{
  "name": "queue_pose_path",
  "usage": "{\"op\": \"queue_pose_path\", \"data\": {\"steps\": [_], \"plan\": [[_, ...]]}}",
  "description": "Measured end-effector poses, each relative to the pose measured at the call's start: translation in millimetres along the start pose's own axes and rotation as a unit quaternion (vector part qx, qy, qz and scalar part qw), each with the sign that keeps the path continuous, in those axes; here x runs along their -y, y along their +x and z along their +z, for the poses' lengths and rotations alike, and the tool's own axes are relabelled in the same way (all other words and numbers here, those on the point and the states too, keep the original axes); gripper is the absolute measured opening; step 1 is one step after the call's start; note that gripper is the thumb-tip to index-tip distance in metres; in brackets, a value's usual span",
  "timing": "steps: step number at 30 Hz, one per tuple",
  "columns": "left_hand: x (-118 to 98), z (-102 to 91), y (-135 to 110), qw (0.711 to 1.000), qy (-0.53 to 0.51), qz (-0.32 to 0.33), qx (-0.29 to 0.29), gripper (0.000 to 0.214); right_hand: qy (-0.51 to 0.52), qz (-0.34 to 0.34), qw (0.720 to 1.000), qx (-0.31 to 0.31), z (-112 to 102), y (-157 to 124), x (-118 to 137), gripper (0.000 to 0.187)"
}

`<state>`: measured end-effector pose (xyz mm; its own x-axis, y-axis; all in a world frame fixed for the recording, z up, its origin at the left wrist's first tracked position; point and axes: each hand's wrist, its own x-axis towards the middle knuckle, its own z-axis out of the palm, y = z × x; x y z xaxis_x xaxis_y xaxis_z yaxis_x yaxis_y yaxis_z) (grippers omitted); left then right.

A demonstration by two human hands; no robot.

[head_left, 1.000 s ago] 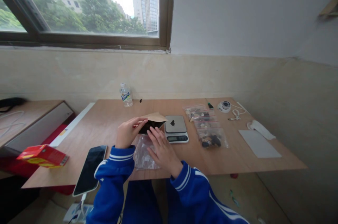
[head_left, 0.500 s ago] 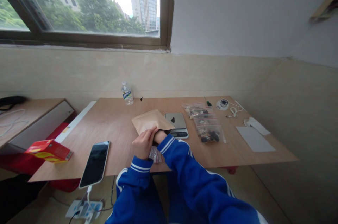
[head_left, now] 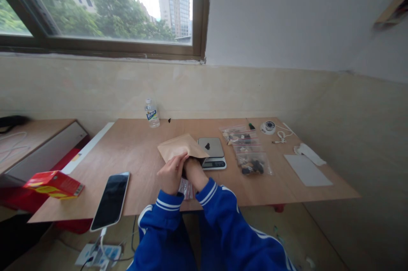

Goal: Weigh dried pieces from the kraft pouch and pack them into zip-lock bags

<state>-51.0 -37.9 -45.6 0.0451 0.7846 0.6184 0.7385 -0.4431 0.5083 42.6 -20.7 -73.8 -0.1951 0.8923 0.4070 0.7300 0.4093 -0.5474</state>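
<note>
Filling looks underway: paper bag (head_left: 182,146) is pinched open by left hand (head_left: 171,175); right hand (head_left: 192,168) is reached inside, its grip hidden. One dark piece (head_left: 207,146) lies on scale (head_left: 213,153).

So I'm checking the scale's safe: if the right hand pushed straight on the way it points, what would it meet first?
Probably the inside of the brown paper bag, since the right hand already reaches into its opening. The scale lies just beyond; depth is unclear.
</note>
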Motion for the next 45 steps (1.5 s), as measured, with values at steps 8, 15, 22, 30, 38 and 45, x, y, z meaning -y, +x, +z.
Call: {"op": "queue_pose_path", "data": {"steps": [8,15,22,30,38,45], "plan": [[-4,-17.2,26,0.998,0.002,-0.051,0.042,0.021,-0.127,-0.079,0.988,0.033,-59,-23,19,0.028],[0,-17.9,54,0.997,0.011,-0.074,0.034,0.02,-0.006,-0.06,0.981,-0.185,-67,-43,3,0.032],[9,-23.5,56,0.994,-0.022,-0.108,-0.012,0.018,0.071,0.053,0.973,-0.212,-69,-34,-90,0.028],[9,-22.5,52,0.996,-0.028,-0.08,-0.013,0.018,-0.082,0.061,0.992,-0.068,-57,-18,-145,0.041],[9,-24.8,51,0.998,-0.028,-0.06,-0.005,0.019,-0.1,0.074,0.985,-0.116,-40,-29,-147,0.041],[8,-25.8,50,0.997,-0.031,-0.064,-0.007,0.017,-0.082,0.101,0.976,-0.172,-46,-38,-147,0.042]]}}
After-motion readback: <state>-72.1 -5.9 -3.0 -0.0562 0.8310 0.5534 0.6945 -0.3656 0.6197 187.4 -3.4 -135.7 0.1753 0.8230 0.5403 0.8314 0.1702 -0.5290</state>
